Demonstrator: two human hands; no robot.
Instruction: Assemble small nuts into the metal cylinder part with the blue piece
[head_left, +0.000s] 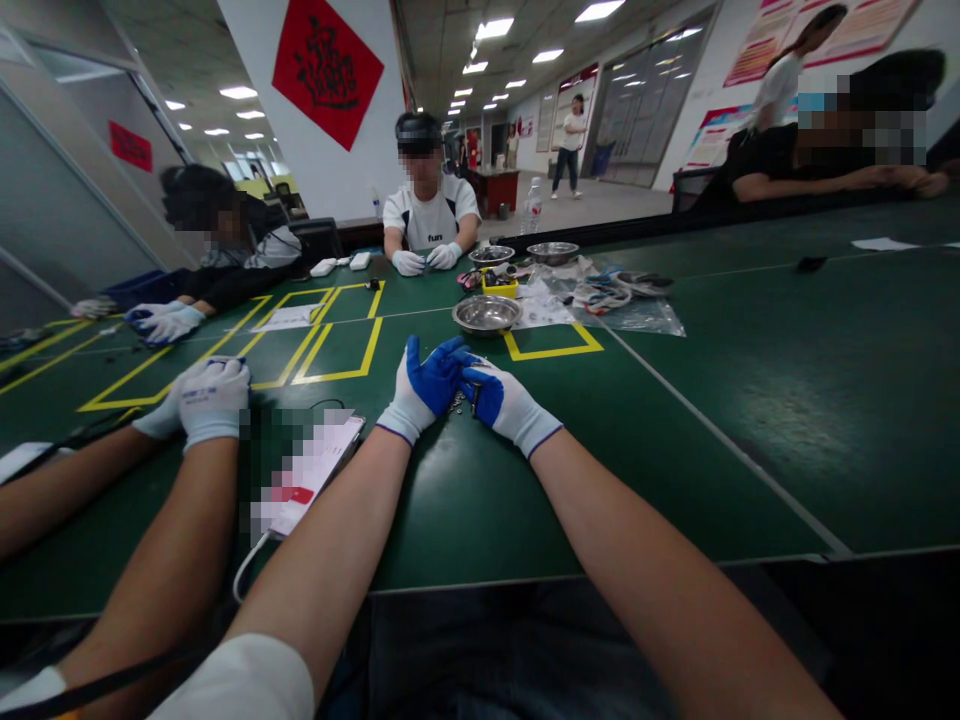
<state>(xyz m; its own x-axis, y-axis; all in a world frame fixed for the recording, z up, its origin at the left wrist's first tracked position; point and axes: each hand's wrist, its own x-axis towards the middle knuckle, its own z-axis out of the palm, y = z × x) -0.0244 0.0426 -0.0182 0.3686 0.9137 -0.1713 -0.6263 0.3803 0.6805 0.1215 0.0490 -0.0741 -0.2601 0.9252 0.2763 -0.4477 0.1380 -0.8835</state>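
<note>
My left hand (426, 388), in a white glove with a blue palm, is turned palm up. Its thumb stands apart and its fingers stretch toward the other hand. Against those fingertips rests my right hand (511, 405), gloved alike, with its fingers curled inward. A small dark part (475, 398) shows at the right hand's grip; its kind is too small to tell. Below and between both hands, several small shiny metal pieces (457, 403) lie on the green table (600, 480). Just beyond the hands sits a shallow steel bowl (486, 315).
Left of my forearm lies a phone (319, 475) with a white cable. A co-worker's gloved hands (214, 395) rest farther left. Behind the bowl are a yellow box (500, 287), more steel bowls (553, 252) and plastic bags (626, 295). Yellow tape (337, 378) marks rectangles. Other people sit around the table.
</note>
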